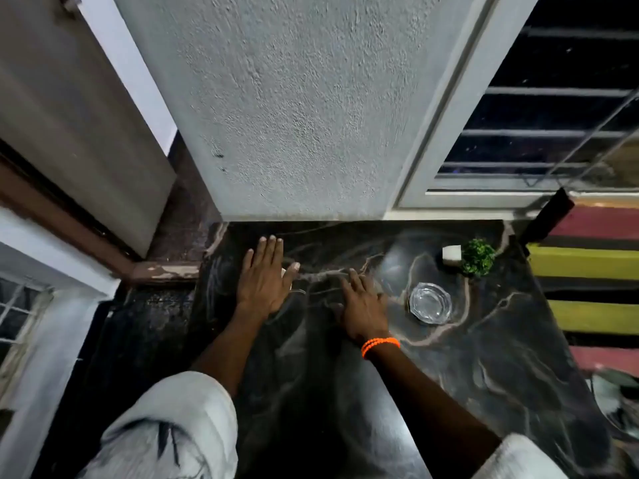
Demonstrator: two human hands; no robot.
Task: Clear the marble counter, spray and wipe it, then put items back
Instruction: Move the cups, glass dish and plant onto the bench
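Head view, single frame. The dark marble surface (484,357), veined in pale pink and grey, is seen from above, butting against a textured grey wall (304,98) at its far edge.

Left hand (264,276): laid palm-down on the surface near the far left corner, fingers extended and close together, thumb spread to the right. Grip released; nothing is grasped. A small pale object (284,271) is partly seen beneath the hand near the thumb; what it is cannot be told.

Right hand (363,305): flat on the surface just right of the left hand, fingers spread, slightly blurred. Grip released; nothing is held. An orange beaded bracelet (380,345) is worn on the wrist.

Items on the surface: a clear glass dish (430,302) is noted just right of the right hand, apart from it. A small potted plant (479,257), green foliage with a white pot, is recorded lying on its side near the far right corner, beyond the dish.

A barred window (553,115) is seen at upper right. Light-coloured sleeves (179,426) are visible on both arms at the bottom of the frame.
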